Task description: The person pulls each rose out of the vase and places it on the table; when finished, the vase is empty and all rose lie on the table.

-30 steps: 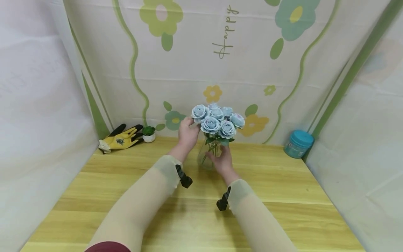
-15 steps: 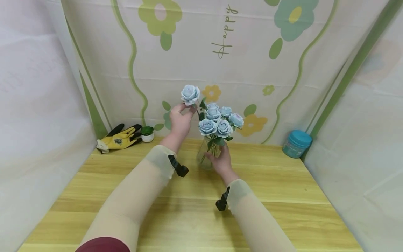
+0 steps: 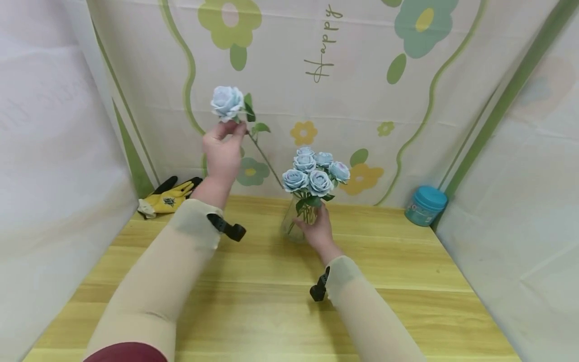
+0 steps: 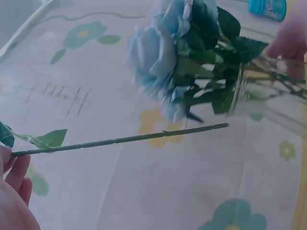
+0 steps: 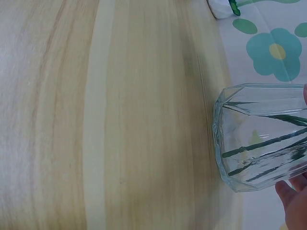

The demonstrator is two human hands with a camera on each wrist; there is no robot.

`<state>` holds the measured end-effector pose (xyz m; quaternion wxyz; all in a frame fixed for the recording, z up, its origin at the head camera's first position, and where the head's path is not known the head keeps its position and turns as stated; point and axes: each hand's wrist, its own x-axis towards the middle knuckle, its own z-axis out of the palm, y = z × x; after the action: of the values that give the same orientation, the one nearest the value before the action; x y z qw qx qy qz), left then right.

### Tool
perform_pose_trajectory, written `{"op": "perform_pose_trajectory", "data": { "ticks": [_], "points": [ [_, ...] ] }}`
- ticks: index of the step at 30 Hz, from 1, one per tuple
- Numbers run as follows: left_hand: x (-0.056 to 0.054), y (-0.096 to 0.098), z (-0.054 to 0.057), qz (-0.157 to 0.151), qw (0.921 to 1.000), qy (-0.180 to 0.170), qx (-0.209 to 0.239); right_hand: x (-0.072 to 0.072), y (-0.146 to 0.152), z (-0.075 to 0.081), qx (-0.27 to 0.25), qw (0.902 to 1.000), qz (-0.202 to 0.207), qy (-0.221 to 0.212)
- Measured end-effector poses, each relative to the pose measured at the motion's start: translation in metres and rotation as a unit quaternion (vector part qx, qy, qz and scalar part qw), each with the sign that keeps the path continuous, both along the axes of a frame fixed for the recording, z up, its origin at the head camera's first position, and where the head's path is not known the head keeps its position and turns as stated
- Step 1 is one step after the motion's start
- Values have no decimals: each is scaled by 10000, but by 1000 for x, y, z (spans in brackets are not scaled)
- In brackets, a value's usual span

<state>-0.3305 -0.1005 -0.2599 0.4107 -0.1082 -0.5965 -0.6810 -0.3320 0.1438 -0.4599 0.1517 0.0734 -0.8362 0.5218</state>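
Note:
My left hand (image 3: 221, 158) pinches a single pale blue rose (image 3: 227, 103) just under its bloom, raised to the left of the vase. In the left wrist view its green stem (image 4: 115, 141) runs out to a free end outside the vase's mouth. A clear glass vase (image 5: 261, 136) stands at the back of the table, holding several more pale blue roses (image 3: 305, 163) with dark green leaves. With thumb and fingers around the glass, my right hand (image 3: 322, 232) holds the vase from the right side. The stems inside show through the faceted glass in the right wrist view.
Yellow and black work gloves (image 3: 169, 200) lie at the back left corner. A small white pot (image 5: 220, 8) with a plant is partly visible in the right wrist view. A blue lidded tub (image 3: 426, 205) stands at the back right. Printed fabric (image 3: 280, 60) hangs behind the wooden table (image 3: 271, 311).
My left hand has drawn one rose up and left, out of the bunch, and its stem has come clear of the vase. The right hand has stayed at the vase.

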Motion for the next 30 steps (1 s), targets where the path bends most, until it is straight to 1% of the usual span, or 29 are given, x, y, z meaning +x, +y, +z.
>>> {"op": "perform_pose_trajectory", "data": {
  "ticks": [2,5,7,9,10,11,12,13,14,16,18,19,20,22,24,25,28,30],
  "points": [
    [8,-16,-2,257,9997,-58,5,-1,0,0,39,9999,33,114],
    [22,-41,-8,589,9979,-255,-92,-3,1,-1,102,9995,55,283],
    [32,-58,-13,808,9948,-558,-269,-3,1,-2,109,9993,56,339],
    [44,-75,-21,1112,9877,-969,-527,-3,1,-3,117,9992,67,364],
    [50,-84,-25,1213,9833,-1183,-658,-3,1,-3,121,9992,67,363],
    [56,-93,-30,1318,9774,-1426,-837,-2,0,-3,96,9992,83,366],
    [61,-103,-35,1456,9700,-1648,-1033,-2,0,-3,74,9992,97,370],
    [67,-113,-41,1498,9613,-1958,-1229,-2,0,-3,62,9992,102,389],
    [72,-122,-46,1480,9538,-2169,-1461,-2,-1,-2,52,9990,124,424],
    [80,-141,-58,1299,9373,-2597,-1927,-3,-1,-2,39,9990,123,433],
    [85,-159,-70,1140,9151,-2953,-2499,-3,0,0,66,9989,104,445],
    [86,-166,-76,1009,9033,-3109,-2780,-3,0,0,90,9989,81,446],
    [86,-173,-83,895,8937,-3194,-3020,-3,1,0,112,9989,60,441],
    [83,-184,-96,648,8708,-3369,-3522,-3,3,1,163,9990,-5,422],
    [78,-192,-110,400,8458,-3509,-3998,-3,4,1,169,9989,-31,432],
    [74,-196,-118,229,8337,-3589,-4190,-4,5,1,186,9989,-48,429],
    [65,-203,-139,-265,7999,-3861,-4587,-4,7,0,189,9991,-64,378],
    [61,-208,-151,-464,7794,-4021,-4782,-4,7,0,203,9993,-73,317]
  ]
}}
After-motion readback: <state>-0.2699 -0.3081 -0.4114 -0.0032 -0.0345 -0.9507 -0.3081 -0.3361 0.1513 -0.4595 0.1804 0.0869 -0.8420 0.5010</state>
